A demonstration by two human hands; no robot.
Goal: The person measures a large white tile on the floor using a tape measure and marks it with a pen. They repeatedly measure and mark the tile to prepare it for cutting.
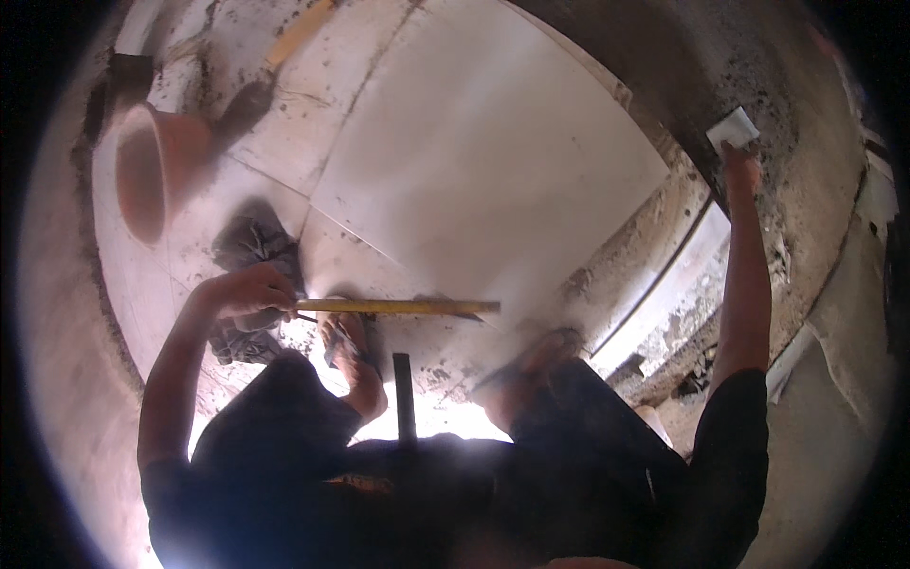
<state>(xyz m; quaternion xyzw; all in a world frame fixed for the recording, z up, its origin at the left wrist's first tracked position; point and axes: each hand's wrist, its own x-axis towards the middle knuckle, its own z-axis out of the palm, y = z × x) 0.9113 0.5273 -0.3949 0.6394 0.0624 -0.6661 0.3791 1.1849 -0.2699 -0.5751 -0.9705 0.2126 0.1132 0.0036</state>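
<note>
My left hand (248, 292) is closed round the near end of a long, thin yellow strip (398, 306), which points right across the floor in front of my feet. Far out to the right, my right arm is stretched forward. At its end my right hand (742, 171) grips a small white flat piece (733, 128) against a dirty grey surface. Whether that piece is a tile offcut or a scraper blade, I cannot tell. A large pale square tile (483, 142) lies ahead between my hands. Dark crumpled cloth (256, 245) is beside my left hand.
An orange-pink bucket (180, 156) lies tipped at the left. Farther off is a yellowish strip (300, 33). A gap with rubble (697, 375) runs along the right side. My sandalled feet (346, 337) stand close to the yellow strip. Haze blurs the middle.
</note>
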